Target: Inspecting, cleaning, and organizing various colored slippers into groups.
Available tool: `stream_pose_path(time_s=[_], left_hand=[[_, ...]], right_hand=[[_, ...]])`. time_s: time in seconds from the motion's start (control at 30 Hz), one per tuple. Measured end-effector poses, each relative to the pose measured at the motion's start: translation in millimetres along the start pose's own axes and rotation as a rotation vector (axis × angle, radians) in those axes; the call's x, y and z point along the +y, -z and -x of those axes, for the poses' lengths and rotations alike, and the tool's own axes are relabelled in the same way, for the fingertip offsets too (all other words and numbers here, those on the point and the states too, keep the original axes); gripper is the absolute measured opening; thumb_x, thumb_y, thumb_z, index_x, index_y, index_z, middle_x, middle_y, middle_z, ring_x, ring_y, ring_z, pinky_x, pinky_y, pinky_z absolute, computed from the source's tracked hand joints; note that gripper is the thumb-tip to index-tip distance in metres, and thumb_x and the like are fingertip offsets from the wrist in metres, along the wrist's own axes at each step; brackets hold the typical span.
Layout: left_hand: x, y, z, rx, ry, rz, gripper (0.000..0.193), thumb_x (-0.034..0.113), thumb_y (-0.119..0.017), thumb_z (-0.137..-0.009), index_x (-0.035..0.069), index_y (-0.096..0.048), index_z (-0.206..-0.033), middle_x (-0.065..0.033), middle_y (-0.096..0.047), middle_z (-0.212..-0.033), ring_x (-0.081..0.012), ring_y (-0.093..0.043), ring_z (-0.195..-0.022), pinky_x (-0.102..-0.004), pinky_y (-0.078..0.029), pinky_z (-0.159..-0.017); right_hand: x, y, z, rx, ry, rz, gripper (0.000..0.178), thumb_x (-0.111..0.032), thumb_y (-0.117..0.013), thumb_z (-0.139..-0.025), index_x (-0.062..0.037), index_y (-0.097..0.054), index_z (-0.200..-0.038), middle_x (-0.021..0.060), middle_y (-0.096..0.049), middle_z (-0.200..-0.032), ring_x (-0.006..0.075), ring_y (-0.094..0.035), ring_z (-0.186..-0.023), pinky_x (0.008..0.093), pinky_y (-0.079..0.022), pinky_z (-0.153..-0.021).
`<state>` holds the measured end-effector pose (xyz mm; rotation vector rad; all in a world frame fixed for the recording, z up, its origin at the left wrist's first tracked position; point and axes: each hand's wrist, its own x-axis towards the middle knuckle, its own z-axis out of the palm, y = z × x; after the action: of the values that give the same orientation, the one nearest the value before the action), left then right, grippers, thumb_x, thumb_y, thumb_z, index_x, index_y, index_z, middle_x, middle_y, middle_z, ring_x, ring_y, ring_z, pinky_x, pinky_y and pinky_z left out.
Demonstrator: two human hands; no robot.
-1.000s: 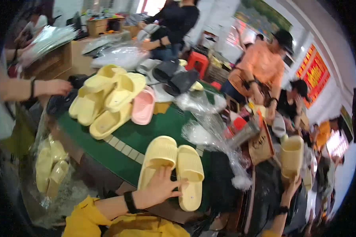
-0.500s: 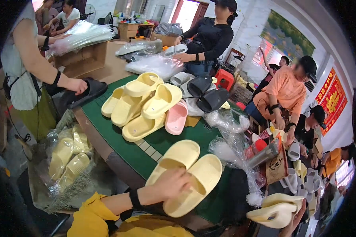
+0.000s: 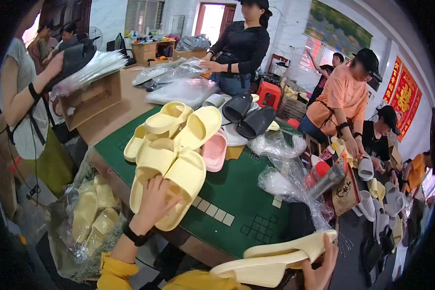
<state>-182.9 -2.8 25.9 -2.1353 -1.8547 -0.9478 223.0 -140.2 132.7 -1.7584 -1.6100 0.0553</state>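
Observation:
A pair of pale yellow slippers [image 3: 182,186] lies side by side against the front of a pile of yellow slippers [image 3: 197,126]. My left hand [image 3: 152,205] rests on this pair, its fingers over the left slipper and its thumb spread out across the right one. By the near right table edge, my right hand [image 3: 320,268] grips a second pair of yellow slippers [image 3: 263,269], tilted on their sides with the soles together or nearly so. A pink slipper [image 3: 214,151] and black slippers [image 3: 256,123] lie beside the pile on the green table mat [image 3: 227,193].
Bagged yellow slippers [image 3: 89,212] fill a container at lower left. Clear plastic bags [image 3: 280,179], a grey bottle [image 3: 326,181] and a carton [image 3: 345,193] stand right. A co-worker at left lifts a black slipper [image 3: 75,60] by an open box [image 3: 94,101]; others work around.
My left hand has carried its yellow pair left and away from me, up to the pile. My right hand has brought its pair leftward to the table's near edge. The left co-worker's black slipper has risen.

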Motion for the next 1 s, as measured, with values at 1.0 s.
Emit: stream_pose_path(time_s=[1.0], left_hand=[[-21.7, -58.3, -84.2, -0.280, -0.010, -0.514, 0.080, 0.025, -0.077, -0.064, 0.005, -0.043, -0.134, -0.0161, -0.025, -0.145, -0.0320, -0.018, -0.142, -0.0745, -0.033, -0.094]], right_hand=[[19.2, -49.5, 19.4, -0.222, 0.005, -0.109, 0.073, -0.005, -0.074, -0.068, -0.0132, -0.051, -0.137, 0.0164, -0.049, -0.114, 0.0326, -0.051, -0.104, 0.0407, -0.044, -0.088]])
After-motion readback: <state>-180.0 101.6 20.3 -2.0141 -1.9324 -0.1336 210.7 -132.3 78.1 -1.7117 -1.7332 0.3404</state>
